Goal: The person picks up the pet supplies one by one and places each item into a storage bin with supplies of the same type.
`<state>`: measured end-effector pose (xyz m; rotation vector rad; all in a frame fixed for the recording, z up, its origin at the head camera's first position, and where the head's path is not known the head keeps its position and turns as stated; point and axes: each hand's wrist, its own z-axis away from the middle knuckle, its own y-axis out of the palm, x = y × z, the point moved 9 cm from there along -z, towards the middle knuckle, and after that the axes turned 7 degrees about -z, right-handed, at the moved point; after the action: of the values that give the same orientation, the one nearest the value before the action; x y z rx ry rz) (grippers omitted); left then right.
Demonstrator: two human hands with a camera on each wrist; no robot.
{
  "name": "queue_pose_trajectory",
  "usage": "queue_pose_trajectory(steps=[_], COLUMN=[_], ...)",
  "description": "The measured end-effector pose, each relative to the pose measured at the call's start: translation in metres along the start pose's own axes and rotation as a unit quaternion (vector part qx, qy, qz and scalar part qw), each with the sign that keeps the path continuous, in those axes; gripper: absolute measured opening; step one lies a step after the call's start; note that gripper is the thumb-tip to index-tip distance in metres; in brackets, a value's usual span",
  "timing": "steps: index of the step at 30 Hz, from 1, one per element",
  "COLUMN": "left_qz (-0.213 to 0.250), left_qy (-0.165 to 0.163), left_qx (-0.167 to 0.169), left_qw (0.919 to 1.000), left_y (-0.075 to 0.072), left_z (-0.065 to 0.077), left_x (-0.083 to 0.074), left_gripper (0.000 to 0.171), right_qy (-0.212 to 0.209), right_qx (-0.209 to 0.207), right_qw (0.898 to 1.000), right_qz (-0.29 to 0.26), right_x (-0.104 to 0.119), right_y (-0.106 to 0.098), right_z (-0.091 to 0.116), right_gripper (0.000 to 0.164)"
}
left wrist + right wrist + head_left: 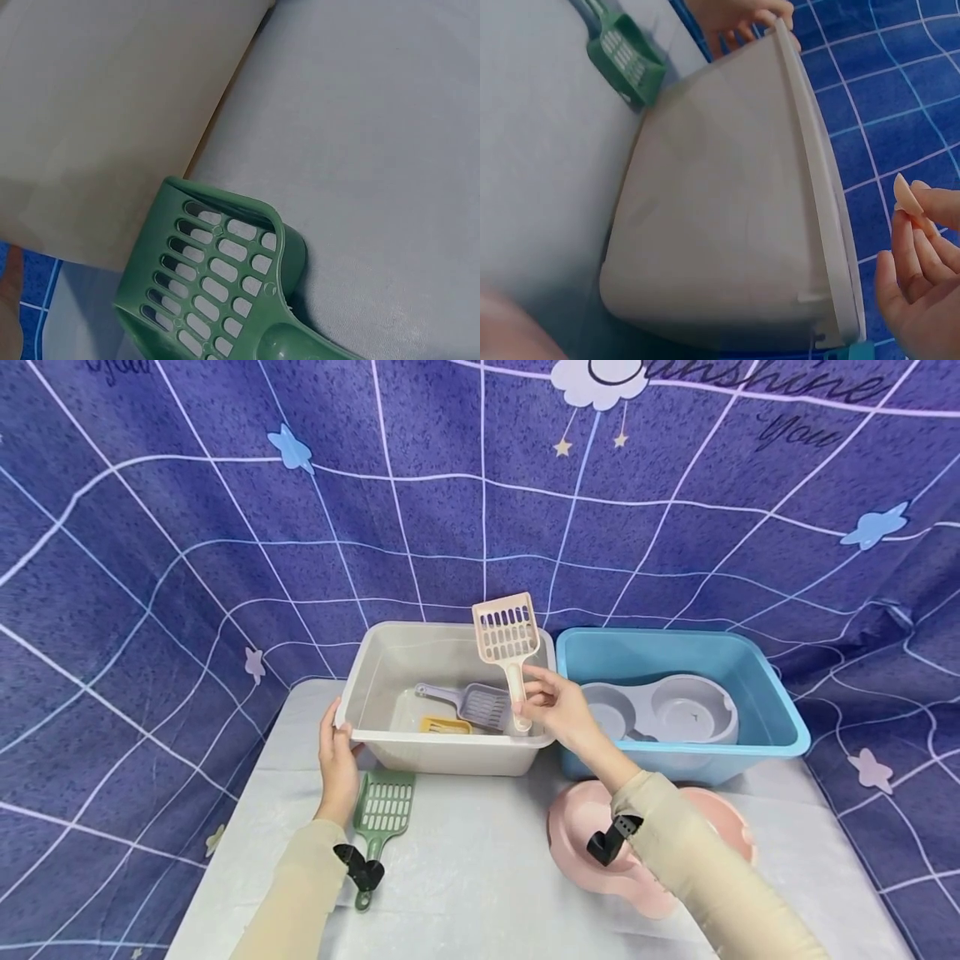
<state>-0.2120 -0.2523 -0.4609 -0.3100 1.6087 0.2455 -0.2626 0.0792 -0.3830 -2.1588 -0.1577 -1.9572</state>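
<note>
Two hands at work. Right hand (558, 706) pinches the handle of a pale peach slotted plastic scoop (511, 665), thumb against fingers; the scoop is tilted, head up, near the centre of the head view, raised clear of the rim of a light grey rectangular plastic bin (450, 757). Left hand (337, 770) curls its fingers round that bin's front left corner.

Step in hand, as judged: handling the peach scoop above a steadied bin. Any lowering would call for a firm pinch and for clearing the rim.

Materials: bin smooth-walled, rim flared. Inside lie a grey-purple slotted scoop (463, 699) and a small yellow piece (446, 725), partly hidden. Green plastic scoop (372, 837), lower left, has rows of rounded slots and raised side walls. Centre right, a glossy blue bin (697, 763) holds a grey double bowl (641, 695).
</note>
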Motion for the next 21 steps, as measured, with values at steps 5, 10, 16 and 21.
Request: queue_pose_trajectory(steps=[5,10,16,21], left_qz=[-0.016,-0.013,-0.01,-0.013], left_qy=[0.001,0.0,0.005,0.006], left_qx=[0.005,0.001,0.003,0.005], left_qw=[0.9999,0.9999,0.9999,0.9999], left_y=[0.0,-0.001,-0.001,0.0], left_z=[0.002,0.003,0.003,0.002], left_x=[0.0,0.002,0.001,-0.001], left_gripper=[0.053,0.053,0.053,0.052], right_qy=[-0.007,-0.005,-0.003,-0.012], right_qx=[0.0,0.004,0.007,0.017], right_qw=[1.0,0.999,0.998,0.998], right_qz=[0.025,0.049,0.056,0.06], right_x=[-0.002,-0.006,-0.011,-0.01], right_y=[-0.004,-0.005,-0.006,-0.004], right_z=[-0.004,-0.007,-0.014,-0.02], right_gripper=[0.06,0.06,0.06,0.059])
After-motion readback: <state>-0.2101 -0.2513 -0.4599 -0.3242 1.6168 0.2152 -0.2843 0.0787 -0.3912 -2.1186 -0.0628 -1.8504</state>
